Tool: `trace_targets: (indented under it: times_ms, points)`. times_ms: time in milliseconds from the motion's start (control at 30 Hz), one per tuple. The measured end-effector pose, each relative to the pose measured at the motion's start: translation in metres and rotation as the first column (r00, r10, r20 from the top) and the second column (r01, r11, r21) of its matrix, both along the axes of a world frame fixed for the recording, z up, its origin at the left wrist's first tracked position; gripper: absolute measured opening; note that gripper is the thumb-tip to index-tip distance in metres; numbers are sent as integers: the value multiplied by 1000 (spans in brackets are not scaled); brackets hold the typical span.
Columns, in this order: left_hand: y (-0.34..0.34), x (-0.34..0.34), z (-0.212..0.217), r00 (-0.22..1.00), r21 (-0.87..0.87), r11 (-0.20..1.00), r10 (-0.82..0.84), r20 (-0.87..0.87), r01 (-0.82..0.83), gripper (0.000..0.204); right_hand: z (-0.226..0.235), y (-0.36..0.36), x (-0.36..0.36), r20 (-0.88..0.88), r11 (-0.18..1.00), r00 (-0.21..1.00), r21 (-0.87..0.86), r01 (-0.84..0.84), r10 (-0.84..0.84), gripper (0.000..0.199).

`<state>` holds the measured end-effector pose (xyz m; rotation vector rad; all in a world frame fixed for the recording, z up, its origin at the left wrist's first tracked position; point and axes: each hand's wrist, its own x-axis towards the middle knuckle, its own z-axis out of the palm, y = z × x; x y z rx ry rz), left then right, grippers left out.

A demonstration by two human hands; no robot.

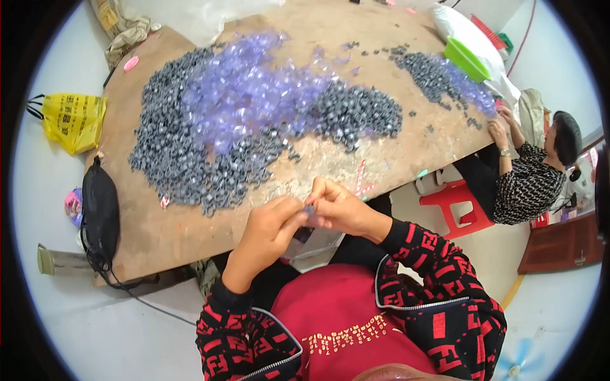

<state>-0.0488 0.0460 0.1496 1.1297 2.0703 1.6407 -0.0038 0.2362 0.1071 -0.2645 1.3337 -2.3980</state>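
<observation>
My left hand (268, 227) and my right hand (343, 208) meet at the table's near edge, fingers pinched together. Between the fingertips is a small grey-blue plastic piece (309, 209), mostly covered by the fingers, so its exact shape is hidden. Beyond my hands lies a wide heap of small dark grey plastic parts (175, 152), some of them ring-like. Clear violet plastic pieces (248, 89) are piled over its middle. A smaller mound of grey parts (359, 114) sits to the right of the violet ones.
On the wooden table (197, 238), a second pile (429, 76) lies far right, near a green basin (467, 58) and a co-worker (534, 171). A yellow bag (75, 120) and a black bag (101, 213) hang at the left edge. A red stool (454, 206) stands right.
</observation>
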Motion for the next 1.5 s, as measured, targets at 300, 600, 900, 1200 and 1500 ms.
trace_targets:
  times_ms: [300,600,900,1200,1500]
  points:
    - [-1,-13,-22,584,394,911,-386,714,119,13,44,21,-26,-424,833,886,548,83,190,15]
    - [13,-11,-32,694,429,893,-224,684,-134,10,30,9,-25,-133,941,985,307,142,-106,19]
    - [22,-5,-38,762,411,883,-103,639,-225,12,15,8,-21,-71,968,983,177,177,-167,18]
    - [5,20,-30,629,205,975,-212,748,85,14,21,28,19,-52,879,998,477,-8,37,18]
    - [-37,40,-47,958,-102,995,32,286,-3,30,-38,21,97,154,920,964,361,151,-218,13]
